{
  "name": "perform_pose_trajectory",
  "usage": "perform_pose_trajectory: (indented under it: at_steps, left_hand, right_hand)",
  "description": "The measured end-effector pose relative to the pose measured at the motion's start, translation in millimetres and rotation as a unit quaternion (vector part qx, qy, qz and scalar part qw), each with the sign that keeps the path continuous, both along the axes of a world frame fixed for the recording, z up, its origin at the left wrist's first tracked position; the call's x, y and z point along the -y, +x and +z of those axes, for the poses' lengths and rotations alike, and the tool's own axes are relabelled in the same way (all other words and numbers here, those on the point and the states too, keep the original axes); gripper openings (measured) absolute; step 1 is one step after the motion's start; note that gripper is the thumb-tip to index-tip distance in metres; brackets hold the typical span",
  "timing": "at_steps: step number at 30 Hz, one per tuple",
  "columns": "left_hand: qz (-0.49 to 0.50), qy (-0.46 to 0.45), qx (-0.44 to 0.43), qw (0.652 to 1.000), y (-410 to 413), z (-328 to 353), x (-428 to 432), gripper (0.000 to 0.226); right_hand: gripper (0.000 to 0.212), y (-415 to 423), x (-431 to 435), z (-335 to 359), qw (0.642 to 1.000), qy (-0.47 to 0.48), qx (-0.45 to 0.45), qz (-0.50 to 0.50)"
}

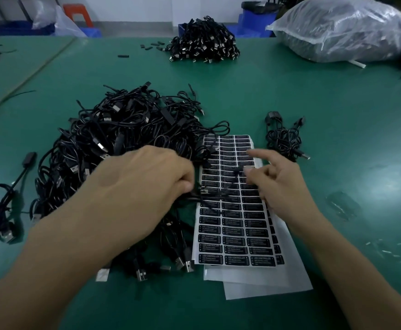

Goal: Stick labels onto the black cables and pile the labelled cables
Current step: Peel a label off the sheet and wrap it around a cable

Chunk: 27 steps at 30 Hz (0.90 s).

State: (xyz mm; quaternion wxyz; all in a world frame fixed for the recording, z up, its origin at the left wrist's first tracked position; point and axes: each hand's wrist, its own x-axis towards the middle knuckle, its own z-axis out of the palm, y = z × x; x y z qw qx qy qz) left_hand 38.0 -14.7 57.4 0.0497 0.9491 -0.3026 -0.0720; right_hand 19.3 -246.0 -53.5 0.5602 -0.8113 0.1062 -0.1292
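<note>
Hands are seen from above over a desk (325, 103) covered in smooth green matting. One thin black cable (229, 184) is stretched between them, just above a glossy label sheet (233, 229) printed with rows of small black rectangular stickers. The cable's lower part is pinched by the curled fingers (182, 179) of the left hand (147, 182). Its upper end is pinched between thumb and a finger of the right hand (280, 184), whose index finger is stretched out; the grip is blurred. White backing papers (266, 279) are fanned out under the sheet's near edge.

A large tangled heap (113, 139) of wiry black cables with metal plugs is crowded against the sheet's left edge and under the left forearm. A small loose pile (283, 139) is set just beyond the sheet's right corner. A single coiled cable (4, 203) lies apart at the far left. A tidier far pile (204, 41) and a crinkled clear plastic bag (345, 27) are placed near the desk's back edge. Bare matting is left to the right of the sheet and between the heaps.
</note>
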Motion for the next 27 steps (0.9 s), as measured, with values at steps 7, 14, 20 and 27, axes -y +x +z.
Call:
perform_pose_trajectory:
  at_steps: [7, 14, 20, 27]
  left_hand:
    - [0.085, 0.088, 0.036, 0.992, 3.5, 6.3, 4.1, 0.028]
    - [0.037, -0.017, 0.081, 0.996, -10.2, -61.1, 39.0, 0.052]
    - [0.009, 0.002, 0.089, 0.996, -0.5, -74.7, 33.1, 0.028]
    - [0.023, -0.084, 0.089, 0.992, -5.2, -60.0, 31.9, 0.023]
  right_hand:
    - [0.046, -1.8, 4.5, -4.4, 0.957, -0.29, -0.007, -0.003]
    - [0.042, -3.5, -7.1, -3.2, 0.924, -0.378, 0.0, 0.062]
    - [0.038, -3.2, -6.7, -3.9, 0.932, -0.359, 0.012, 0.043]
    - [0.049, -2.6, -3.7, -3.9, 0.931, -0.36, 0.018, 0.062]
